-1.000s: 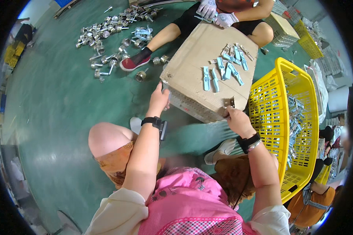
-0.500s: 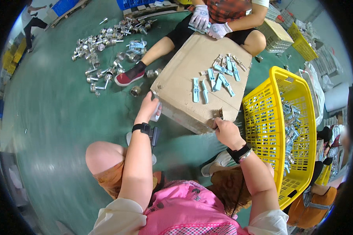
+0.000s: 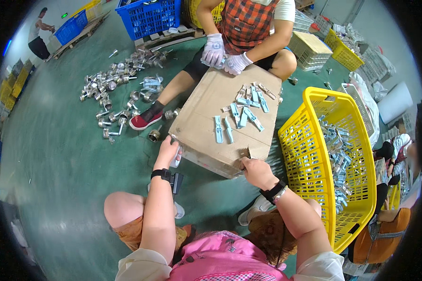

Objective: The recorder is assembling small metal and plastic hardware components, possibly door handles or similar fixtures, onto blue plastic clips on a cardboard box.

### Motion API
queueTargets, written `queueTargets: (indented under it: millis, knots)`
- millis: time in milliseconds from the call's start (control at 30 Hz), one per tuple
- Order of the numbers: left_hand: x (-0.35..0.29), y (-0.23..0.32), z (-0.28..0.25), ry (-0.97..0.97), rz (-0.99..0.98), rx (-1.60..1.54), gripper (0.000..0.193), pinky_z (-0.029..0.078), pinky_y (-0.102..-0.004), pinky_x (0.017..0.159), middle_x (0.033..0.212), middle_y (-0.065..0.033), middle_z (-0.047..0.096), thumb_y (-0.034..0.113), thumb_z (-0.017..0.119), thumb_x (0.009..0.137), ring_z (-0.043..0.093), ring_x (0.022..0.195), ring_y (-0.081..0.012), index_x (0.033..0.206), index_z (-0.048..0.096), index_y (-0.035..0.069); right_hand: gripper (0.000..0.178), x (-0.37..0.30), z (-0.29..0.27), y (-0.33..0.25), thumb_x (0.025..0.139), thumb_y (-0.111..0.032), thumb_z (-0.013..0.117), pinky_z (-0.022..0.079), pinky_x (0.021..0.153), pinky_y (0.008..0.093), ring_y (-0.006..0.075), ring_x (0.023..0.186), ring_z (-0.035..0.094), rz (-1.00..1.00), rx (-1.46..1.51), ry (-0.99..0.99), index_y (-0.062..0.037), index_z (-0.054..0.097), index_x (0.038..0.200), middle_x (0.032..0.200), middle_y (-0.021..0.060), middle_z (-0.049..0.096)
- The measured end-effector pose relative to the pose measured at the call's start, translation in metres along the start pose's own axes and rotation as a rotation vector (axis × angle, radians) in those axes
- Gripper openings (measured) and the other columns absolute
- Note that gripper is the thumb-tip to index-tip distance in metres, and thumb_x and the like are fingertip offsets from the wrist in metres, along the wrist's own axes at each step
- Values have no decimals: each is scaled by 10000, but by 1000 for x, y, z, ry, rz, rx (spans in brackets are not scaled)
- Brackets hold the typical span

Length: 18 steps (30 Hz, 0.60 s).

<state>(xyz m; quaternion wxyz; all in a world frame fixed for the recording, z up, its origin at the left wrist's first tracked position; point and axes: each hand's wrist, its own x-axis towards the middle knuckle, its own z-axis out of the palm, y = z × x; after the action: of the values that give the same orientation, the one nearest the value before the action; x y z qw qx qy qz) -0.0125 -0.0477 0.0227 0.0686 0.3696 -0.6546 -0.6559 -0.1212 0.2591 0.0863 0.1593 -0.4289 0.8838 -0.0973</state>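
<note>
A brown cardboard box (image 3: 197, 117) stands between me and a co-worker. My left hand (image 3: 167, 152) is closed at its near left corner; a whitish, rounded thing (image 3: 176, 157) shows beside the fingers, its kind unclear. With closed fingers, my right hand (image 3: 257, 172) grips the near right edge, by a torn cardboard flap (image 3: 245, 153). Several light blue and pinkish clip-like metal pieces (image 3: 218, 129) lie on top. At the box's far edge, the co-worker's gloved hands (image 3: 226, 58) hold a light blue piece.
At my right stands a yellow plastic basket (image 3: 309, 154) partly filled with similar blue pieces (image 3: 338, 159). Metal parts with round ends and stems (image 3: 110, 84) are strewn over the green floor at the left. Blue crates (image 3: 150, 18) stand farther back. Another person (image 3: 37, 40) stands far left.
My view has shifted, so the box, basket and floor parts appear lower and mostly farther left. Both my hands stay at the same places on the box.
</note>
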Motion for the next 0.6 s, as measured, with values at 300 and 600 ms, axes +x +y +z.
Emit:
queueTargets:
  millis: [300, 600]
  knots:
    - [4, -5, -4, -9, 45, -17, 357, 411, -308, 381, 824, -122, 572, 40, 407, 836, 555, 552, -173, 1183, 480, -4, 190, 0, -9, -9, 758, -36, 503, 500, 707, 452, 371, 821, 621, 20, 15, -22, -28, 533, 946, 825, 196, 633]
    - [4, -4, -4, -10, 35, 38, 344, 422, -314, 391, 820, -129, 570, 50, 392, 844, 558, 551, -181, 1172, 476, -9, 212, -1, -7, -7, 754, -36, 514, 494, 713, 461, 378, 832, 614, 25, 19, -31, -33, 536, 964, 842, 205, 629]
